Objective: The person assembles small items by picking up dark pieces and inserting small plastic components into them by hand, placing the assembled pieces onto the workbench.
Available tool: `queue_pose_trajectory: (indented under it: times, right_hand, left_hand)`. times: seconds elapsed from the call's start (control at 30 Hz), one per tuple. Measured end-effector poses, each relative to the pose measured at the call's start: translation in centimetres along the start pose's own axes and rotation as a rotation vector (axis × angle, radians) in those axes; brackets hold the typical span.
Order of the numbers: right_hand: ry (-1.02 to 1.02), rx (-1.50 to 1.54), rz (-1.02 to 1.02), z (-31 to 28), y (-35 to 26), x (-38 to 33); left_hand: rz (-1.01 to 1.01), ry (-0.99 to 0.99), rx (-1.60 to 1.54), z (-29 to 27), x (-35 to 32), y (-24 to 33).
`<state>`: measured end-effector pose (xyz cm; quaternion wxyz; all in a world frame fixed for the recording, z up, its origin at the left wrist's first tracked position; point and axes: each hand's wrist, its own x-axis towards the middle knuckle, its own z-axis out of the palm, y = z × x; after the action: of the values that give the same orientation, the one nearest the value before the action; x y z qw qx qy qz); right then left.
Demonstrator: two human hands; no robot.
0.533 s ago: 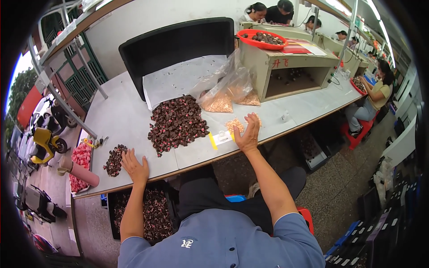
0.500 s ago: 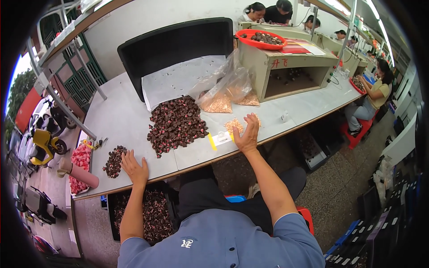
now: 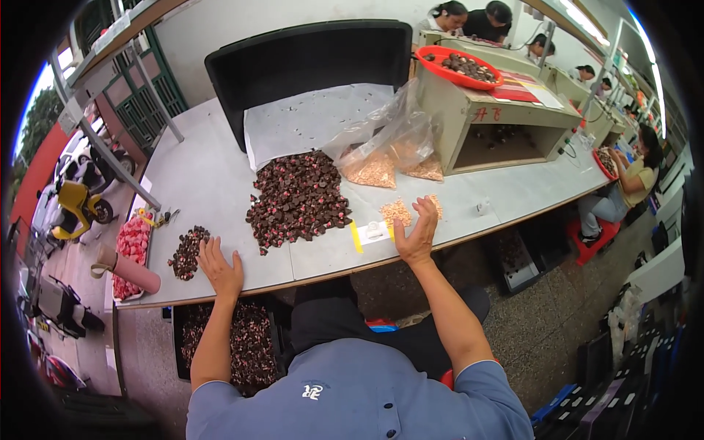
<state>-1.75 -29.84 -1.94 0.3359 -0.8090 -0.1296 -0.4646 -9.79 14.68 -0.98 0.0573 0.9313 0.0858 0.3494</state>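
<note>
On the pale grey, flat worktop, the left hand, fingers extended and gripping nothing visible, lies beside a small pile of dark-brown chunks. The right hand, likewise unclenched, is at small beige granule heaps.

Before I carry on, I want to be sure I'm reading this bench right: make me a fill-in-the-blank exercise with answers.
1. The small dark pile lies beside the person's ____ hand.
2. The tape strips near the right hand are ____.
3. The round tray on the box-shaped cabinet is ____.
4. In the picture, the clear bags lie to the ____ of the large dark pile.
Missing words: left; yellow; red; right.
</note>
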Motion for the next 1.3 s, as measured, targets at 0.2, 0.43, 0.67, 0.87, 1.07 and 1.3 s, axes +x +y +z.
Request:
queue_pose_trajectory:
  times: [0.2, 0.43, 0.67, 0.87, 1.07, 1.3]
  right_hand:
    - [-0.018, 0.003, -0.003, -0.3, 0.4, 0.1]
    - [-0.011, -0.001, 0.032, -0.4, 0.8, 0.0]
    - [-0.003, 0.042, 0.028, -0.4, 0.8, 0.0]
    - [-0.022, 0.061, 0.038, -0.8, 0.4, 0.3]
    - [-0.013, 0.016, 0.027, -1.1, 0.5, 0.1]
    - [-0.010, -0.024, 0.028, -0.9, 0.1, 0.1]
  left_hand:
    - [0.006, 0.036, -0.004, 0.2, 0.0, 0.2]
    - [0.061, 0.174, 0.022, -0.2, 0.1, 0.5]
    - [0.043, 0.176, 0.015, -0.3, 0.2, 0.3]
    - [0.174, 0.290, -0.045, -1.8, 1.0, 2.5]
    - [0.097, -0.798, -1.269, -8.3, 0.5, 17.9]
    - [0.936, -1.702, -1.937, -14.7, 3.0, 27.0]
